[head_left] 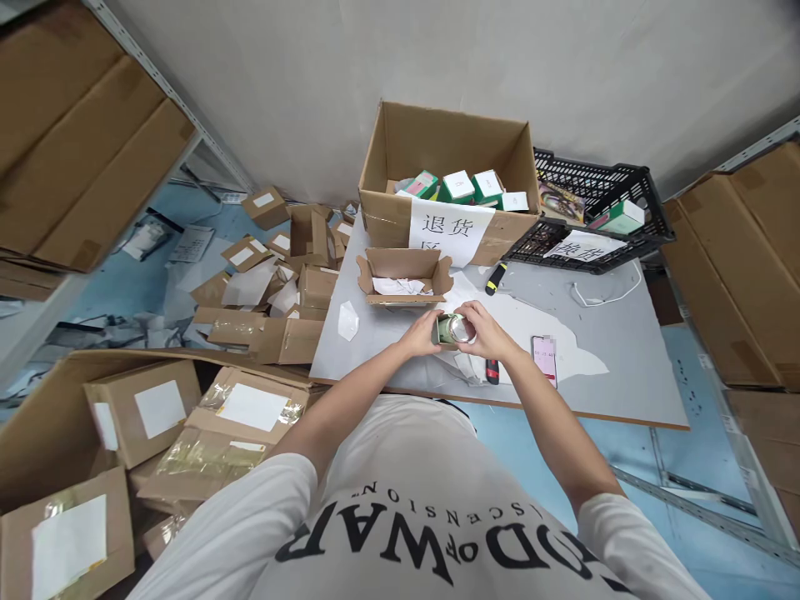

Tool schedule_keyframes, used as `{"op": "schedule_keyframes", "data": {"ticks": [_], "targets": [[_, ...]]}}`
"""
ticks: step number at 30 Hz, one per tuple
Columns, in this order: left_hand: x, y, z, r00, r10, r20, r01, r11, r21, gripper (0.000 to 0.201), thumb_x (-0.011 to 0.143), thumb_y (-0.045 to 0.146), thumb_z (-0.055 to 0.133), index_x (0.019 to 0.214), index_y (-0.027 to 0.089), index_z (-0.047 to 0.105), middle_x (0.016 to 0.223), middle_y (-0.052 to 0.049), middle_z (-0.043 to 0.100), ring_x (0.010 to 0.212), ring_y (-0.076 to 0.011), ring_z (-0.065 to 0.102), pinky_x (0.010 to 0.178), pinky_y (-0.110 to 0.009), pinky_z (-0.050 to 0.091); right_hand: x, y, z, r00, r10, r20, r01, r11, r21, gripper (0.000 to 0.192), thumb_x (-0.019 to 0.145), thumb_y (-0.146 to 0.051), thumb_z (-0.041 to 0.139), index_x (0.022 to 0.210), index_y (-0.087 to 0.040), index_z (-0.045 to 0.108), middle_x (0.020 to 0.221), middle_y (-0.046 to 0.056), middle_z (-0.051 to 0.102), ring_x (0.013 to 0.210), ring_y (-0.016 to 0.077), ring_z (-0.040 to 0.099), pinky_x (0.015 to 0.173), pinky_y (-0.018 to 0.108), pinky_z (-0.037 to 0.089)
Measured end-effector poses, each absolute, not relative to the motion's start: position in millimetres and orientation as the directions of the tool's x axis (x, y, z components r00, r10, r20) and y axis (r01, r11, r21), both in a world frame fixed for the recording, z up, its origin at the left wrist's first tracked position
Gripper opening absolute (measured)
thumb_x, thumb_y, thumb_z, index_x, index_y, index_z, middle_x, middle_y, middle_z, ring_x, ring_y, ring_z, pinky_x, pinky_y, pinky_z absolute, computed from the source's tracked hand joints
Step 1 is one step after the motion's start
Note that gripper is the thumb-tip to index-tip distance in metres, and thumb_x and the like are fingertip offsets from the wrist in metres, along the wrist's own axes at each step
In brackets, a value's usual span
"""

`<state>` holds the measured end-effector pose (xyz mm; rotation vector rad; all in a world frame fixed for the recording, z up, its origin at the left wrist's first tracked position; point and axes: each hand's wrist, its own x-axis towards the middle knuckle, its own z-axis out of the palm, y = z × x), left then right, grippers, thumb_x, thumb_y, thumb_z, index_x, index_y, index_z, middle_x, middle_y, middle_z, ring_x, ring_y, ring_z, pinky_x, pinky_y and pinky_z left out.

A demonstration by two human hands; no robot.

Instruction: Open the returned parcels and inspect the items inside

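Above the table's front edge, my left hand [421, 335] grips a small green box [444, 327] by its left side. My right hand [485, 330] has its fingers curled round a small round container [461, 328] with a shiny rim, at the box's right end. Whether the container is partly inside the box or just against it, I cannot tell. An opened brown carton [406, 265] with crumpled white paper [400, 287] inside stands just beyond my left hand. A red and black box cutter [492, 371] lies below my right hand, beside crumpled paper.
A large cardboard box [387, 218] with green and white boxes and a black crate [653, 208] stand at the back. A yellow and black cutter [496, 278], a phone [544, 360] and a white cable [609, 300] lie on the table [650, 379]. Parcels [253, 407] crowd the left.
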<state>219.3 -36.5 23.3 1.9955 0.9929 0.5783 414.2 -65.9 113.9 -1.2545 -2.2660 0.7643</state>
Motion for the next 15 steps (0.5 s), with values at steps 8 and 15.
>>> {"op": "schedule_keyframes", "data": {"ticks": [8, 15], "targets": [[220.0, -29.7, 24.9, 0.616, 0.786, 0.047, 0.411, -0.372, 0.832, 0.085, 0.055, 0.023, 0.075, 0.131, 0.016, 0.038, 0.130, -0.014, 0.049, 0.121, -0.0306, 0.049, 0.102, -0.044, 0.040, 407.3, -38.7, 104.8, -0.660, 0.745, -0.097, 0.716, 0.585, -0.380, 0.055, 0.062, -0.027, 0.074, 0.113, -0.015, 0.055, 0.101, 0.011, 0.053, 0.093, 0.0264, 0.050, 0.079, 0.037, 0.044], [219.9, -31.1, 23.5, 0.600, 0.799, 0.022, 0.431, -0.347, 0.833, 0.085, 0.055, 0.021, 0.073, 0.132, 0.015, 0.038, 0.131, -0.014, 0.049, 0.122, -0.0308, 0.048, 0.103, -0.043, 0.040, 409.5, -24.9, 87.4, -0.636, 0.733, -0.242, 0.771, 0.591, -0.235, 0.070, 0.060, -0.039, 0.080, 0.122, -0.019, 0.056, 0.112, 0.014, 0.050, 0.097, 0.0299, 0.049, 0.079, 0.038, 0.041]]}}
